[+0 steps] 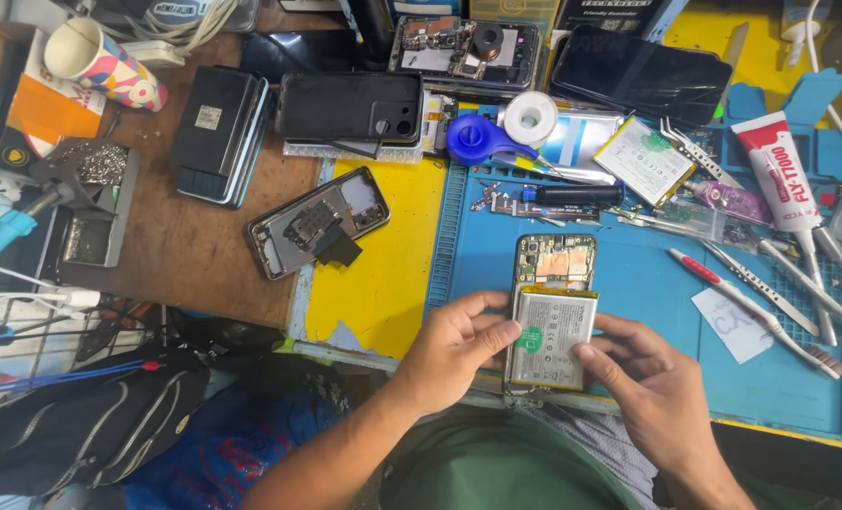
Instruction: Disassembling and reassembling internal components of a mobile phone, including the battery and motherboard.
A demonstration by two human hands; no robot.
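Note:
An opened phone (555, 263) lies back-up on the blue work mat (648, 283), its silver battery (553, 326) exposed with a green round sticker. My left hand (451, 351) grips the phone's left edge, thumb pressing on the battery near the sticker. My right hand (640, 378) holds the lower right side, thumb resting on the battery's bottom right corner. Circuit board and orange tape show above the battery.
Another opened phone (317, 222) lies on the yellow mat to the left. A loose battery (644, 159), blue opening tool (478, 138), tape roll (530, 117), glue tube (778, 170), tweezers and screwdrivers (751, 302) crowd the right. Stacked phones (350, 106) and a cup (100, 62) sit behind.

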